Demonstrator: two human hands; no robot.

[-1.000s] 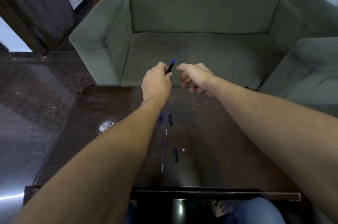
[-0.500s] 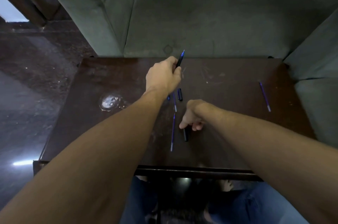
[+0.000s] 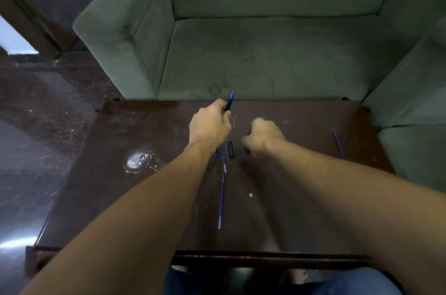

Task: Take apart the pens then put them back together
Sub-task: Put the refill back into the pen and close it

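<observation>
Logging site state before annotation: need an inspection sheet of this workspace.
Surface: dark wooden table, scuffed.
Job's things: pen barrel, held; blue refills, two mid-table, one far right; black cap lying on the table.
Clutter: white crumb; pale stain.
Hands: left hand grips the pen barrel; right hand curled and blurred, dark piece at its fingers.
Cables: nothing seen.
Surroundings: green armchair behind the table; dark floor.
</observation>
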